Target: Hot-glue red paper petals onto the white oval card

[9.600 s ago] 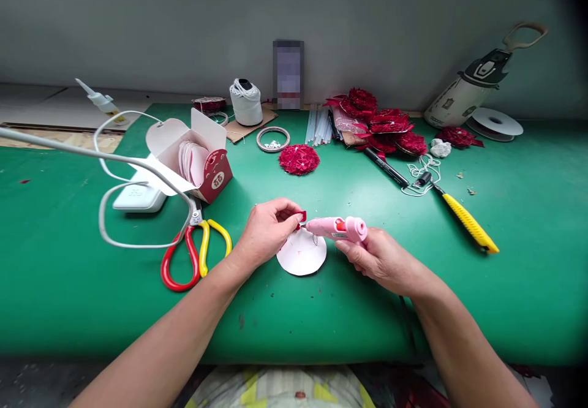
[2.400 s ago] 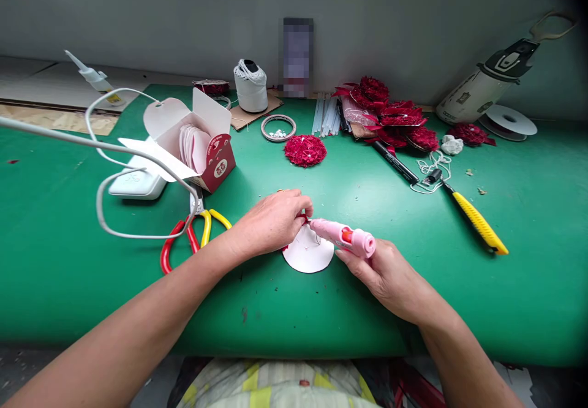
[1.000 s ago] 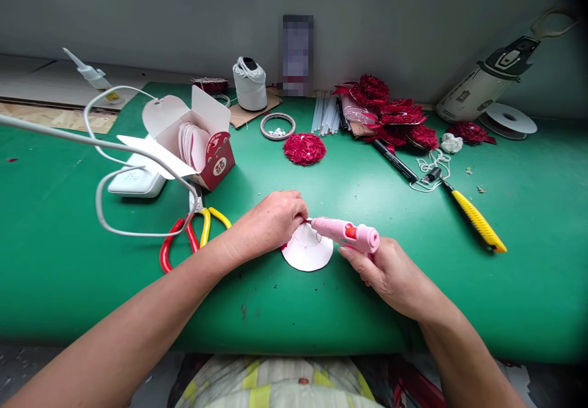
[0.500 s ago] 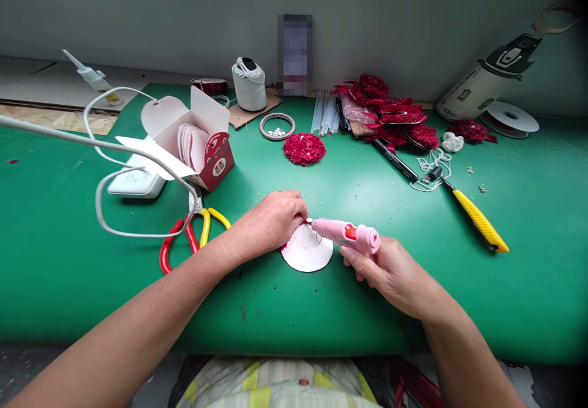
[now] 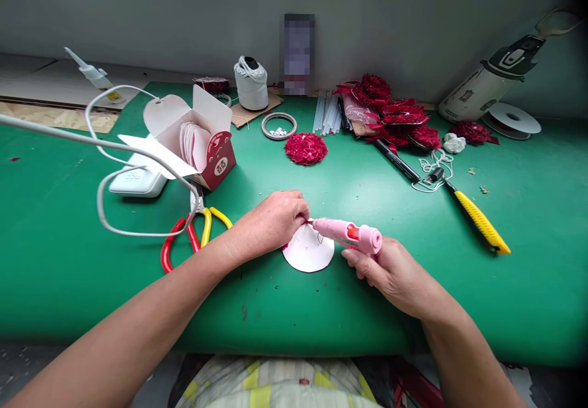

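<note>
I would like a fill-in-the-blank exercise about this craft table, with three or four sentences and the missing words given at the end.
1. The right hand holds a glue gun whose colour is ____.
2. The left hand presses a small red piece at the edge of a white paper ____ on the table.
3. The scissors lie to the ____ of the left hand.
4. The open box has a front panel coloured ____.

Missing words: pink; disc; left; red

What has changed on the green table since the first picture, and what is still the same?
The left hand has lowered its red piece onto the pink disc and pinches it there. The right hand still holds the pink glue gun, nozzle at that piece. Nothing else moved.
</note>
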Available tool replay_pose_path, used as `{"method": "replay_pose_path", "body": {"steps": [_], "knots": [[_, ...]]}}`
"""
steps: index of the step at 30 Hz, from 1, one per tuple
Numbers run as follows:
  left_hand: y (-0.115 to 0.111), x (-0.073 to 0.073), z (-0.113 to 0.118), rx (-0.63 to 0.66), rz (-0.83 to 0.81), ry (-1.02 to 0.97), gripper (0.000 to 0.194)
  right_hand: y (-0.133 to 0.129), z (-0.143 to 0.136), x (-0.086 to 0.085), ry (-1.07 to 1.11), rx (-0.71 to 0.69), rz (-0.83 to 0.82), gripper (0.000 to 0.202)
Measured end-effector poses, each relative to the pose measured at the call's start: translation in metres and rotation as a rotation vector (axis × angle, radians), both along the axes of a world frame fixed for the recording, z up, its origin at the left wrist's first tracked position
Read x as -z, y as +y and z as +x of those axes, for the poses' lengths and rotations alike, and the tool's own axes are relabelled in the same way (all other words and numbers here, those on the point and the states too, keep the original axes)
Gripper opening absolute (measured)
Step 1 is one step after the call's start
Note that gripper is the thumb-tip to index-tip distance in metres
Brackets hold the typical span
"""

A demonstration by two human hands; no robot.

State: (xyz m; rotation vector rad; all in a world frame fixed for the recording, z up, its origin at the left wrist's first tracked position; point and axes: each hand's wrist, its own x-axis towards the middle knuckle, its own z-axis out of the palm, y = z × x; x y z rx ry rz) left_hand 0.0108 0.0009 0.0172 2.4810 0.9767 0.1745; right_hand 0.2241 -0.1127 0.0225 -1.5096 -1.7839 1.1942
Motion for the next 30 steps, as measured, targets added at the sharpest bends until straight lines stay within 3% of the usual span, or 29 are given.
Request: {"method": "replay_pose_path", "body": {"steps": [21,30], "knots": [[0.001,0.002,-0.001,0.008,-0.017,-0.011,0.022,0.001,-0.002,-0.009,-0.071,-0.076,-0.029,0.046],[0.001,0.000,-0.001,0.010,-0.005,-0.016,0.020,0.004,-0.004,-0.011,-0.067,-0.004,-0.044,0.040]]}}
